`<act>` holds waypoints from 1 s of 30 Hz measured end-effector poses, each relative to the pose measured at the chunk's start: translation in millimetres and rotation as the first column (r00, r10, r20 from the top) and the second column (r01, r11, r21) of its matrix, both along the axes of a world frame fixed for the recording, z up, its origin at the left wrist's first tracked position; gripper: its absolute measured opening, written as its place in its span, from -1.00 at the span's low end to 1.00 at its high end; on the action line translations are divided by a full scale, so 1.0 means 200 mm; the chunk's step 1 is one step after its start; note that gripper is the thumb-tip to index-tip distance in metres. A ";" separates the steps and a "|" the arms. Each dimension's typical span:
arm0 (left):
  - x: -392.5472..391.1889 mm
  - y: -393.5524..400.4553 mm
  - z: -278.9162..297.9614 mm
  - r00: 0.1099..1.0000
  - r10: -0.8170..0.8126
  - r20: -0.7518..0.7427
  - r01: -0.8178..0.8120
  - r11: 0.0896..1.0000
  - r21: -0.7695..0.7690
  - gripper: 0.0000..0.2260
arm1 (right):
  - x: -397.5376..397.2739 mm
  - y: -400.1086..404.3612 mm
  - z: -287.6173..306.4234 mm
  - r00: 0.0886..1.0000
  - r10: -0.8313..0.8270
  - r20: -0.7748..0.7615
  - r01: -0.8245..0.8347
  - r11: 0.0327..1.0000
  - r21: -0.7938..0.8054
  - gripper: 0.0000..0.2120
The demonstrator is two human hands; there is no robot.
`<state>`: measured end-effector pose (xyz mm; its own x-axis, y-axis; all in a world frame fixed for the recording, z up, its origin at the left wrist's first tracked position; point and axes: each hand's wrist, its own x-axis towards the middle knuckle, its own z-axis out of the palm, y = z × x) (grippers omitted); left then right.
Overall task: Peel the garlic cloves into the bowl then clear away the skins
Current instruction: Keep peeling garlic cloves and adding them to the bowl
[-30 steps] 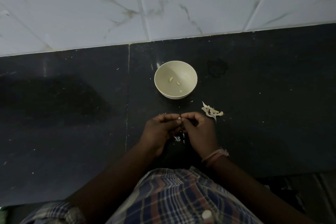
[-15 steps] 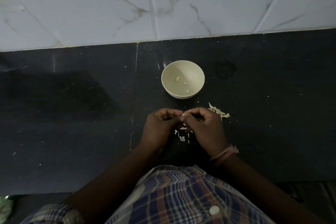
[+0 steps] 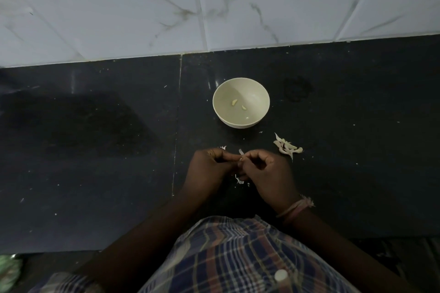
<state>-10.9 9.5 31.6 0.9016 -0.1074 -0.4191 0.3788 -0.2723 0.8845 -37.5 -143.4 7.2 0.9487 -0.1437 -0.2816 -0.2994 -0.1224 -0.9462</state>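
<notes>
The garlic clove (image 3: 241,159) sits pinched between both sets of fingertips, just in front of the bowl (image 3: 241,102). A strip of skin (image 3: 241,152) now sticks up from it (a moment ago none showed), so peeling is progressing. Left hand (image 3: 209,167) and right hand (image 3: 266,171) are curled tight on it. Unpeeled cloves (image 3: 287,147) wait nearby on the counter (image 3: 95,150).
</notes>
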 end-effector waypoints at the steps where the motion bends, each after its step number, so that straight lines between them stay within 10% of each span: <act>1: 0.01 0.00 0.00 1.000 -0.005 0.004 0.005 1.000 0.013 -0.93 | 0.00 0.00 0.00 1.000 0.001 0.001 -0.001 1.000 -0.001 -0.91; 30: 0.05 -0.01 0.00 0.999 -0.029 0.015 0.031 0.993 -0.116 -0.92 | 0.03 0.00 0.10 0.999 -0.038 -0.005 0.038 0.998 -0.051 -0.91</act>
